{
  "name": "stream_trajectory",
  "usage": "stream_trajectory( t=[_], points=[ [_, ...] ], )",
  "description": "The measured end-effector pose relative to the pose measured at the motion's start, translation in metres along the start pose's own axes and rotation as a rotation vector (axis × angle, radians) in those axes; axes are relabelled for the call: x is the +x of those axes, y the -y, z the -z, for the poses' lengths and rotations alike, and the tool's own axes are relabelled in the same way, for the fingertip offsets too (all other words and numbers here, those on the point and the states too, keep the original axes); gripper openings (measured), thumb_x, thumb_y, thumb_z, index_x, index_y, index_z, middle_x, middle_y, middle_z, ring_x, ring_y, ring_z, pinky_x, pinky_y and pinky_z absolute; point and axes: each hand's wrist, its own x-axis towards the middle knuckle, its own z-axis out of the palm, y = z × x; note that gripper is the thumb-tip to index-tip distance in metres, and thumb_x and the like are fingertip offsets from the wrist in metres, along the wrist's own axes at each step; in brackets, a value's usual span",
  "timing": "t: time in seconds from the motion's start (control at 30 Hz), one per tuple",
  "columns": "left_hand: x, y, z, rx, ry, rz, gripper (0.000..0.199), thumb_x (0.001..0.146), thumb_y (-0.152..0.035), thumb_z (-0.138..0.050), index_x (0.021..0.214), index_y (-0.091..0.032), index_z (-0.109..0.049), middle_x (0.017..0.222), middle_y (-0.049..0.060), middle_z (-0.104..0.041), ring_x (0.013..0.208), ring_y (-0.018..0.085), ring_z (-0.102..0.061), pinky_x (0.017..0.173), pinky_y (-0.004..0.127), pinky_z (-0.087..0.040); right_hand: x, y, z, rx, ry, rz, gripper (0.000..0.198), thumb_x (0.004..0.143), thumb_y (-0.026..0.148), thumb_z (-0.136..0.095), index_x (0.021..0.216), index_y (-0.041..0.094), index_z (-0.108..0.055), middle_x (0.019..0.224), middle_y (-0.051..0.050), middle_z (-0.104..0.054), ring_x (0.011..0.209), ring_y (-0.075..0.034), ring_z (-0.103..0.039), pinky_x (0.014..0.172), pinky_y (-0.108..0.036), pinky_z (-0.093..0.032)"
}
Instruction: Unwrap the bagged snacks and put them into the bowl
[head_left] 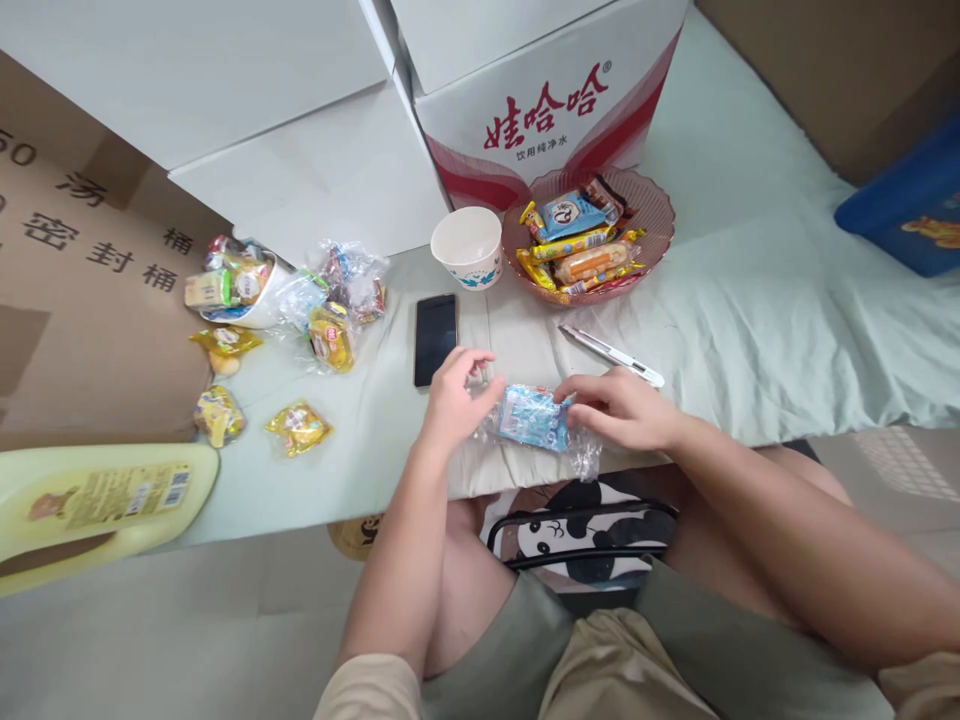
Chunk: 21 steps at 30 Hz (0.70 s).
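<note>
A blue packet inside a clear plastic wrapper lies at the table's front edge between my hands. My left hand is beside its left end, thumb near the wrapper and curled fingers apart. At the packet's right end, the thumb and forefinger of my right hand close on its edge. The wrapper's loose clear end hangs below the right fingertips. Just behind my right hand lies a white utility knife. A dark phone is behind and left of my left hand.
Behind stand a white paper cup, a pink bowl of wrapped snacks and white cartons. Leftward are a tipped white cup with snacks, bagged snacks, loose wrapped pieces and a yellow bottle. A blue container is at right.
</note>
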Motion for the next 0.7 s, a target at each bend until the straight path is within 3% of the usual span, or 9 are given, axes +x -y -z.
stream_trajectory(
  t=[0.1,0.2,0.33,0.43,0.53,0.7],
  points=[
    [-0.002,-0.003,-0.002,0.151,0.209,-0.116,0.039,0.075,-0.028,-0.077,0.113,-0.024,-0.068,0.13,0.009,-0.065,0.125,0.028,-0.06,0.109,0.044,-0.047,0.002,0.002,-0.005,-0.305,-0.074,-0.109,0.028,0.094,0.037,-0.055,0.112,0.021,-0.069,0.077,0.0,-0.077,0.058,-0.016,-0.066,0.058,-0.029,-0.041],
    [-0.004,-0.005,-0.003,0.174,0.331,-0.098,0.037,0.077,-0.025,-0.076,0.113,-0.023,-0.068,0.124,0.008,-0.07,0.12,0.027,-0.063,0.106,0.044,-0.049,0.002,0.001,-0.01,-0.487,-0.135,-0.13,0.032,0.092,0.038,-0.059,0.117,0.021,-0.069,0.094,-0.005,-0.079,0.077,-0.023,-0.073,0.069,-0.035,-0.048],
    [-0.005,-0.005,-0.006,0.129,0.262,-0.013,0.007,0.088,-0.026,-0.064,0.09,-0.021,-0.068,0.088,0.003,-0.073,0.083,0.019,-0.068,0.079,0.033,-0.052,0.001,-0.002,-0.015,-0.551,-0.158,-0.014,0.039,0.092,0.035,-0.062,0.128,0.02,-0.064,0.128,-0.011,-0.072,0.115,-0.03,-0.069,0.099,-0.047,-0.048],
    [-0.004,-0.004,-0.009,0.003,0.192,0.077,0.014,0.091,-0.03,-0.059,0.082,-0.021,-0.063,0.072,-0.001,-0.067,0.066,0.014,-0.062,0.064,0.027,-0.046,0.001,-0.005,-0.017,-0.556,-0.163,0.071,0.041,0.093,0.034,-0.062,0.131,0.02,-0.062,0.142,-0.012,-0.064,0.131,-0.031,-0.06,0.109,-0.051,-0.043],
    [-0.001,-0.003,-0.011,-0.158,0.097,0.17,0.015,0.09,-0.032,-0.059,0.081,-0.02,-0.06,0.069,-0.001,-0.065,0.064,0.013,-0.061,0.06,0.025,-0.044,0.001,-0.004,-0.021,-0.604,-0.215,0.135,0.036,0.092,0.032,-0.064,0.127,0.022,-0.064,0.142,-0.012,-0.064,0.134,-0.032,-0.056,0.105,-0.05,-0.043],
    [0.004,-0.005,-0.013,-0.372,-0.025,0.274,0.017,0.085,-0.033,-0.066,0.078,-0.02,-0.057,0.066,-0.002,-0.063,0.057,0.011,-0.056,0.056,0.024,-0.042,0.002,0.003,-0.031,-0.718,-0.369,0.276,0.021,0.096,0.022,-0.059,0.113,0.03,-0.069,0.121,-0.002,-0.074,0.125,-0.027,-0.059,0.103,-0.046,-0.038]
  ],
)
